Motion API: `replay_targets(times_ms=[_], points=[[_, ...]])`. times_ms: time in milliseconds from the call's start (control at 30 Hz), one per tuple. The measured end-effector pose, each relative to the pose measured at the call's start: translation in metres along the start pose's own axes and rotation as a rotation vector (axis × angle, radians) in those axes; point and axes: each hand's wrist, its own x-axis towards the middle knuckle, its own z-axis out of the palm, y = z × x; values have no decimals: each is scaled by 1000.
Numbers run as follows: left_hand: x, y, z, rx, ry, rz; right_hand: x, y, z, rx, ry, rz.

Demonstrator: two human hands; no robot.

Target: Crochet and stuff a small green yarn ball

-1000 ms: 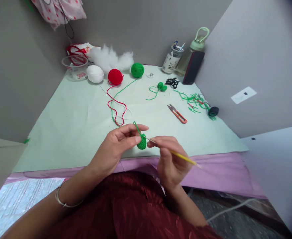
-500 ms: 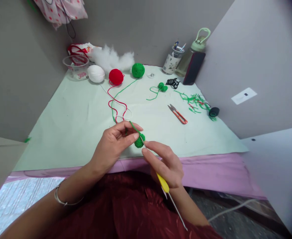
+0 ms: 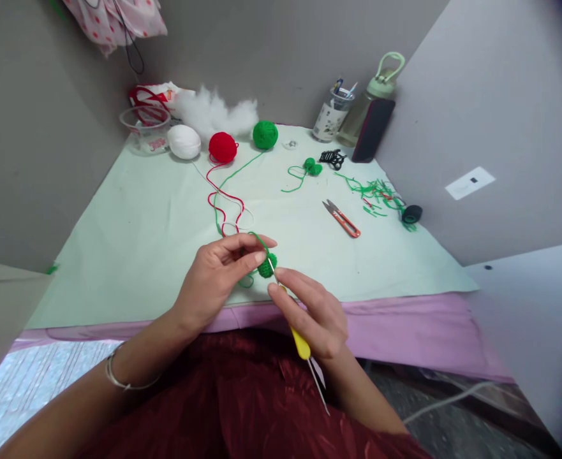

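Near the table's front edge, my left hand pinches a small green crochet piece, with green yarn running over its index finger. My right hand grips a crochet hook by its yellow handle. The hook's metal tip meets the upper part of the piece; whether it sits inside a stitch I cannot tell. A second thin metal end sticks out behind the handle. Beyond my hands, a green yarn ball feeds a strand toward them. A loose green loop hangs below my left fingers.
A red yarn ball, a white yarn ball and fluffy stuffing lie at the back. Orange thread snips rest to the right, near green yarn scraps. A bottle and a phone stand back right.
The hook's yellow handle and rear end have swung left as my right hand turned slightly. A green yarn loop now shows below my left fingers. Both hands keep their hold.
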Motion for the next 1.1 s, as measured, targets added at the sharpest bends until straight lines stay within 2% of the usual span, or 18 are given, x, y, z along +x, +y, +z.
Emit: replay_targets(times_ms=[100, 167, 233, 367, 500, 667, 767, 867, 1000, 1100], points=[[-1, -3, 2, 298, 66, 250, 20, -6, -9, -170, -40, -197], [0, -6, 3, 391, 86, 333, 26, -5, -11, -205, -66, -238], [3, -7, 3, 370, 82, 301, 26, -2, -11, -196, -75, -235], [8, -8, 0, 79, -14, 64, 14, 5, -5, -77, 6, -160], [8, -5, -2, -189, -49, -72, 9, 2, 2, 216, 153, 48], [3, 1, 0, -308, -67, -207, 16, -2, 8, 590, 281, 343], [2, 3, 1, -296, -62, -202, 21, 2, 14, 794, 320, 460], [2, 2, 3, -216, -19, -133, 24, 4, 19, 902, 369, 518], [1, -4, 4, -72, 49, 20, 26, 2, 20, 901, 374, 529], [0, -7, 3, 9, 51, 74, 24, -2, 11, 778, 328, 472]])
